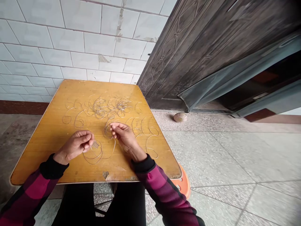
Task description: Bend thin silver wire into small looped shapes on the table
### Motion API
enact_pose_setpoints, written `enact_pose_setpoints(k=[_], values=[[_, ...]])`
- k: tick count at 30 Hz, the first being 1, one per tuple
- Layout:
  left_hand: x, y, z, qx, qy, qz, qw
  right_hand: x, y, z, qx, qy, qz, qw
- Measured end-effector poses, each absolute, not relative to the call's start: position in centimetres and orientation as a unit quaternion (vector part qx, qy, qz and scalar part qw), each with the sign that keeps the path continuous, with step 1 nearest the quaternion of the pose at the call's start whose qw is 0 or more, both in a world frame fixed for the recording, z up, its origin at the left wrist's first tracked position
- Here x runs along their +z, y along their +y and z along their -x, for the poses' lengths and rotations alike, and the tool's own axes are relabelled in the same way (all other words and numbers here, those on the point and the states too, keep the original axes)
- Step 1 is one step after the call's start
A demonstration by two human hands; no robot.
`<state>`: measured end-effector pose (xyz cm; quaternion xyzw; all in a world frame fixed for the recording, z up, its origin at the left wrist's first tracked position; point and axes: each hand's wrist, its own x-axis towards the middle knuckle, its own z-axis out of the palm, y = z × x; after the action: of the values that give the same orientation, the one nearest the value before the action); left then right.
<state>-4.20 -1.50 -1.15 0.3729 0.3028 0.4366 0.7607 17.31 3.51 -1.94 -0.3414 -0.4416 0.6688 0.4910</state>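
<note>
1. Thin silvery wire strands (pixel 110 106) are bent into many curled loops and lie in a loose tangle ahead of both hands, densest just beyond the gap between them. A row of separate curls (pixel 143 127) is spread out to the right of the right hand, and a wide wire loop (pixel 92 154) lies directly below the left hand's fingertips.
2. The left hand (pixel 75 145) is held closed, its thumb and fingertips pinched together on a fine strand of the wire, the end of which pokes out beneath them.
3. The right hand (pixel 125 138) is also held closed, with thumb and fingertips pinched on the wire at the edge of the tangle. A long strand is seen curving down from it.
4. Both hands are held over a yellow-orange wooden surface (pixel 35 157), which is chipped along the edge nearest the hands and carries all the wire.
5. Plum-and-black checked sleeves (pixel 30 188) with black cuffs run back from the hands.
6. Far beyond the hands, a white tiled wall (pixel 70 40) is seen. Off to the right are a dark embossed metal door (pixel 188 53) and a pale round ball (pixel 180 117) on the speckled floor. An orange plastic stool (pixel 182 180) is partly seen below and right of the right hand.
</note>
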Motion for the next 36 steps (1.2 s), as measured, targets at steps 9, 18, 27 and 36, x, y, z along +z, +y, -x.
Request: enact_pose_setpoints(k=[9,18,27,36], values=[[-1.2,-1.8,2.9,0.396,0.319,-0.404,0.761,-2.3,0.7,-14.2,0.666,-0.536,0.218,0.47],[-1.3,-1.8,2.3,0.378,0.31,-0.367,0.791,-2.1,1.4,-14.7,0.697,-0.441,0.247,0.509],[-1.6,-2.1,2.0,0.377,0.318,-0.365,0.79,-2.4,1.1,-14.1,0.752,-0.411,0.252,0.45],[-1.5,-2.3,1.6,0.377,0.31,-0.375,0.788,-2.0,1.3,-14.6,0.763,-0.395,0.242,0.45]])
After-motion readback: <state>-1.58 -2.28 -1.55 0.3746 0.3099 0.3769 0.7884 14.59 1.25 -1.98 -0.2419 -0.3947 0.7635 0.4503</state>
